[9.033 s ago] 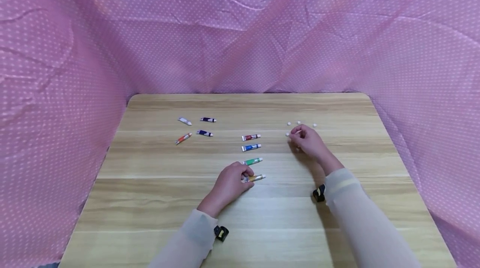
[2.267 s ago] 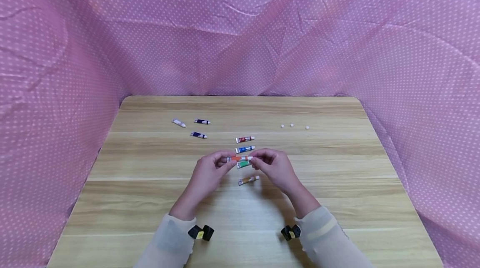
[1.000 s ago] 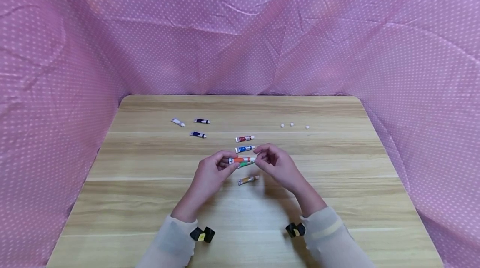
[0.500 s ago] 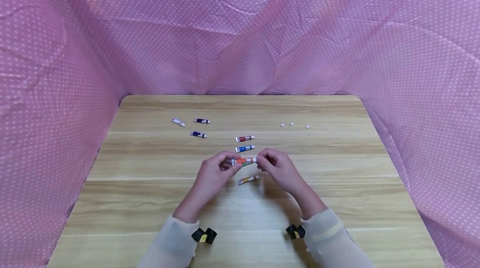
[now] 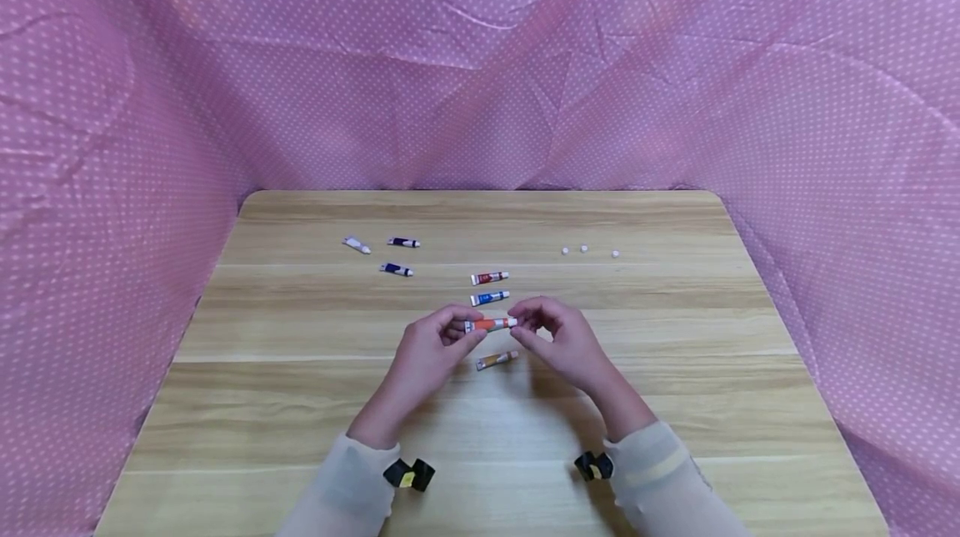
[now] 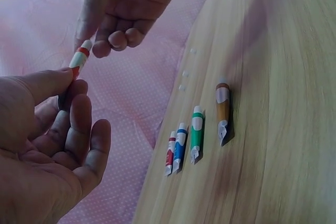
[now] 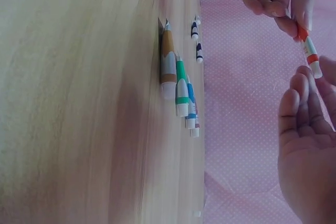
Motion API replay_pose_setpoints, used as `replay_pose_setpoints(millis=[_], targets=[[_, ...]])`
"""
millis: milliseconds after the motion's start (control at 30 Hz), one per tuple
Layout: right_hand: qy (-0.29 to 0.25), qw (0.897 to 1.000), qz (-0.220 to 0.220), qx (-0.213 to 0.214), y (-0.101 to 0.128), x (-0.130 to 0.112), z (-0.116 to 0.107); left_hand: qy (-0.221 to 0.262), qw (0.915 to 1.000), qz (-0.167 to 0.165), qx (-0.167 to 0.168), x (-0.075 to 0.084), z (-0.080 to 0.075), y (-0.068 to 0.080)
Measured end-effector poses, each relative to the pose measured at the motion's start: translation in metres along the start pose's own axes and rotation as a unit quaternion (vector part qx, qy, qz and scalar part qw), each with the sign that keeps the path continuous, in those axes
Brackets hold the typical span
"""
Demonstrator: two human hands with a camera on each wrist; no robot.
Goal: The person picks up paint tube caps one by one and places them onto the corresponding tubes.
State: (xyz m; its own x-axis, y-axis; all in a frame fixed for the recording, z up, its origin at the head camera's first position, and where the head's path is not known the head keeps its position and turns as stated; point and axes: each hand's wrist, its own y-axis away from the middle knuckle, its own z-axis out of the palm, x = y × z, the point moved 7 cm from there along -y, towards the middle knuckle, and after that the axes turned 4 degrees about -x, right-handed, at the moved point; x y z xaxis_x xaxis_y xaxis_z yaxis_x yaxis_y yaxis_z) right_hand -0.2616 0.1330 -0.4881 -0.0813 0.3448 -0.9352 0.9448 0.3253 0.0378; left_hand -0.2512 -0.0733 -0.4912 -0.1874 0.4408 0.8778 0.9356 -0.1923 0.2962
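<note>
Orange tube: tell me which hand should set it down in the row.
Left, probably. The left hand pinches the orange tube by its tail; the right hand only fingers its cap end, directly above the row.

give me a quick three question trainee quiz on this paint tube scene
1. True or false: the orange tube is lying flat on the table.
2. How many loose white caps lie at the far right of the table?
3. Which tube lies nearest the person in the middle row? A) red tube B) blue tube C) ochre tube

Key:
1. False: the left hand holds it in the air, and the right hand has its fingers at the capped end.
2. Three.
3. C.
</note>
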Motion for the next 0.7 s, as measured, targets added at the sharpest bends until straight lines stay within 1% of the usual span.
replay_pose_setpoints(millis=[67,133,267,333,467,533,633,700], targets=[[0.006,1.000,-0.018,0.008,0.001,-0.003,-0.001,0.004,1.0000,-0.003,-0.005,0.000,0.001,0.000],[0.020,0.999,-0.026,0.019,0.002,-0.004,-0.002,0.004,0.9999,-0.006,-0.009,-0.001,0.001,0.001],[0.042,0.999,-0.015,0.027,0.002,-0.004,-0.002,-0.002,0.9999,-0.010,-0.010,-0.001,0.003,0.002],[0.043,0.999,-0.001,0.021,0.002,-0.002,-0.001,-0.005,0.9999,-0.006,-0.008,0.000,0.003,0.003],[0.022,0.999,0.024,-0.008,0.003,0.004,0.005,-0.008,0.9999,0.007,-0.006,0.003,0.005,0.004],[0.016,0.999,0.028,-0.022,0.003,0.005,0.009,-0.009,0.9999,0.011,-0.006,0.004,0.006,0.004],[0.019,0.999,0.023,-0.032,0.004,0.003,0.013,-0.015,0.9997,0.015,-0.006,0.006,0.007,0.005],[0.022,0.999,0.021,-0.035,0.004,0.003,0.015,-0.023,0.9997,0.010,-0.006,0.006,0.008,0.005]])
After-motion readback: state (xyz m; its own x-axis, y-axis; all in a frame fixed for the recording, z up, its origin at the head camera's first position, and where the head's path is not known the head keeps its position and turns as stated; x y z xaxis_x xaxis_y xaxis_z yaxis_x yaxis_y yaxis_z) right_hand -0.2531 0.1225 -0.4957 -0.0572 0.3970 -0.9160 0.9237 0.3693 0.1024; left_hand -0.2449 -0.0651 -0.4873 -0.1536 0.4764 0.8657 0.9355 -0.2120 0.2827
